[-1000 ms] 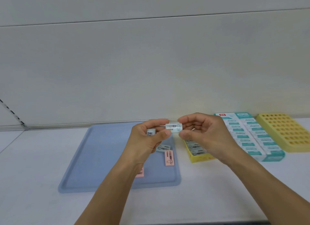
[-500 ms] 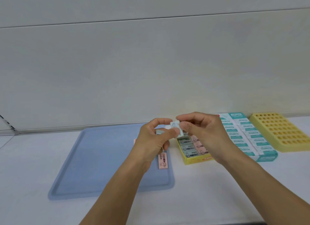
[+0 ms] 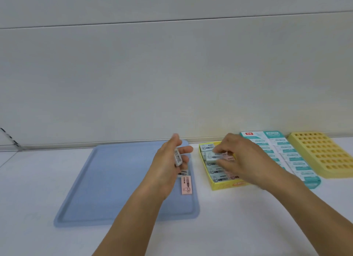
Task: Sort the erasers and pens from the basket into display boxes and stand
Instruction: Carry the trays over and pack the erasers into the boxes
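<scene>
A small yellow cardboard display box sits on the white tabletop just right of a flat pale-blue plastic tray. It holds rows of sleeved erasers lying flat: pale green ones along its left side and pink ones to the right, mostly hidden under the right hand. That hand reaches down into the box, its fingertips pinching a pale green sleeved eraser over the upper rows; the picture is blurred there, so I cannot tell whether the eraser already rests on the ones below.

The left hand hovers above the tray's right part, thumb and fingers gripping a white sleeved eraser held on edge. Beneath it on the tray lie a pink sleeved eraser, close to the tray's right rim, and another eraser partly hidden by the hand.

Right of the yellow box, touching or nearly so, lies a long teal-and-white display box filled with two columns of teal-labelled erasers. Further right lies a yellow plastic stand with rows of round holes, its far side running out of view.

The tray's left and middle lie bare, and open tabletop stretches in front of the tray and boxes. A pale wall closes the table's back edge directly behind the boxes.
</scene>
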